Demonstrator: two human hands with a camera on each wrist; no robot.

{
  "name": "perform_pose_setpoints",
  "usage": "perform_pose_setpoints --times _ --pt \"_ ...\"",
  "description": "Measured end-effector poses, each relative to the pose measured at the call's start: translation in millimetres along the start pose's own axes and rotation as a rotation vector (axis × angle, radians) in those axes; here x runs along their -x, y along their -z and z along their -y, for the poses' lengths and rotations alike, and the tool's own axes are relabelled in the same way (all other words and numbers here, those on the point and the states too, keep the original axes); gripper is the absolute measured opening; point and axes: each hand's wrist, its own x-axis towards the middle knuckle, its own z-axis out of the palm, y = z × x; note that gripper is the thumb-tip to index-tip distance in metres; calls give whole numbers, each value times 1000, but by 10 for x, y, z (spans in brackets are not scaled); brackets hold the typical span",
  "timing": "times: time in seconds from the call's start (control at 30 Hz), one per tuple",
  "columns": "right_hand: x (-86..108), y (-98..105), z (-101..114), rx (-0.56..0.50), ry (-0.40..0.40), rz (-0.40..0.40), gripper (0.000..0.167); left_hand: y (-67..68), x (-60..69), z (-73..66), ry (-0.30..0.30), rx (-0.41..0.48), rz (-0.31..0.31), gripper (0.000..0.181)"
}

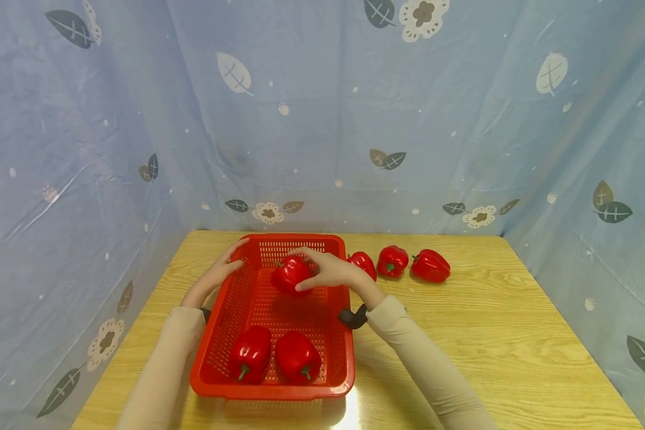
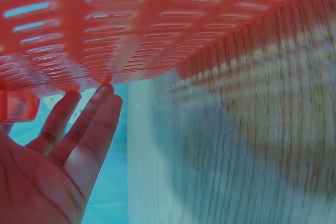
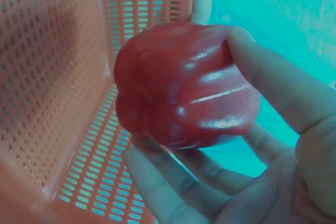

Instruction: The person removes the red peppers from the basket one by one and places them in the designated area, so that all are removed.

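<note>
A red bell pepper (image 1: 292, 274) is gripped by the right hand (image 1: 330, 270) over the back part of a red perforated basket (image 1: 272, 391). In the right wrist view the thumb and fingers of the right hand (image 3: 268, 182) curl round the pepper (image 3: 184, 87), clear of the basket's mesh (image 3: 47, 77). The left hand (image 1: 215, 278) is at the basket's left rim; in the left wrist view the fingertips of the left hand (image 2: 68, 156) touch the outer wall (image 2: 131, 30). Two peppers, one at left (image 1: 251, 353) and one at right (image 1: 298, 356), lie in the basket's near end.
Right of the basket, three more red peppers lie on the wooden table (image 1: 489, 334): one by the rim (image 1: 363, 263), one in the middle (image 1: 392, 261) and one farther right (image 1: 431, 266). A blue patterned curtain (image 1: 322, 119) stands behind and along both sides.
</note>
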Motion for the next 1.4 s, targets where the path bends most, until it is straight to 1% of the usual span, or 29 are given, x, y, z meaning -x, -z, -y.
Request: perform_pose_setpoints --times 0.13,0.37,0.5,0.57,0.7,0.8,0.87,1.0,1.2,1.4 --pt "62 46 -42 -48 -7 -30 74 -1 -2 11 1 0 1 57" --pt "154 125 -127 -2 16 -64 74 -7 11 11 10 4 1 58" --pt "207 164 -177 -27 8 -83 75 3 0 46 12 11 0 58" --pt "236 180 -205 -32 3 -95 75 11 -15 87 4 16 1 58" --pt "295 220 -250 -45 0 -121 74 33 -57 239 -4 36 0 59" --pt "351 258 -267 -58 -1 -143 74 39 -85 342 -16 30 -4 59" --pt "393 284 -275 -61 -5 -160 74 37 -91 372 -28 19 -7 59" --pt "479 337 -291 -74 -15 -190 73 33 -89 383 -34 14 -14 59" --pt "602 401 -344 -94 -8 -231 72 32 -89 386 -35 14 -20 59" --pt "724 455 -426 -121 -55 -265 73 33 -87 386 -30 17 -25 58"
